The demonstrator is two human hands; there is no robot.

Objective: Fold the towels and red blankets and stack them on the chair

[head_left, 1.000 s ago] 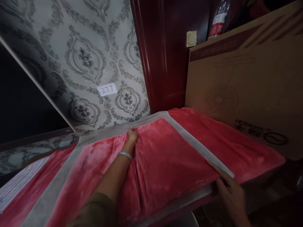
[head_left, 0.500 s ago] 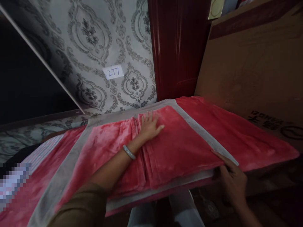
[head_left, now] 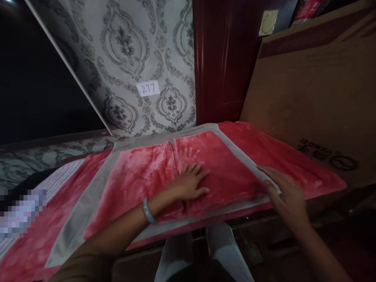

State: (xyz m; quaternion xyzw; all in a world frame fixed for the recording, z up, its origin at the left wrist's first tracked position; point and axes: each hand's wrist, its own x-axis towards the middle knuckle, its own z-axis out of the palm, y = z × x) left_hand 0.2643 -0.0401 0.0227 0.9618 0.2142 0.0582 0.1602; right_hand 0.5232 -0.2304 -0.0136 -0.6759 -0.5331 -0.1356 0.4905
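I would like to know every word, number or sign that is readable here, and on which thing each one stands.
"277": handwritten on the white paper on the wall.
"YANGZI": printed upside down on the box.
Characters beside it: too blurred to read surely.
Oval logo on the box: a wavy line inside, no readable word.
Red label above the box: too blurred to read.

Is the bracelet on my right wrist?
No, the bracelet is around the wrist of your left hand, which rests on the red cloth.
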